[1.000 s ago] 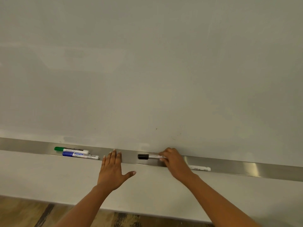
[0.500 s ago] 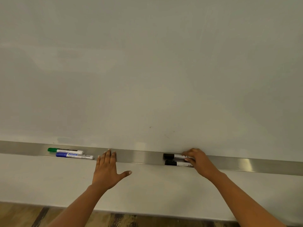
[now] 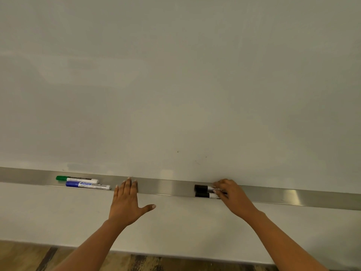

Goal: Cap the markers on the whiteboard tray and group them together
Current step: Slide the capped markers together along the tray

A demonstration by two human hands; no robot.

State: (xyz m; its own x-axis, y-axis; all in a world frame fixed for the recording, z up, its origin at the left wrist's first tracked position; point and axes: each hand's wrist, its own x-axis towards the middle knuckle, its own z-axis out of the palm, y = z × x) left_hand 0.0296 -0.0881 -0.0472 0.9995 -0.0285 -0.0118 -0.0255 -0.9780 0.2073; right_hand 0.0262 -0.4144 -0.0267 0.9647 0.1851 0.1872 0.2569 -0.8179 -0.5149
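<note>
Two black-capped white marker pens (image 3: 204,191) lie side by side in the long brushed-metal whiteboard tray (image 3: 166,187), long axes along the tray, caps pointing left. The right hand (image 3: 231,195) covers their barrels, fingers curled over them; whether it clasps them cannot be told. The green-capped marker (image 3: 77,178) and blue-capped marker (image 3: 88,185) lie well apart to the left. The left hand (image 3: 127,204), flat and open, holds nothing and is nearer to them.

One head-worn wide-angle view faces the whiteboard (image 3: 175,85) closely, looking slightly down along its metal tray (image 3: 166,186).
</note>
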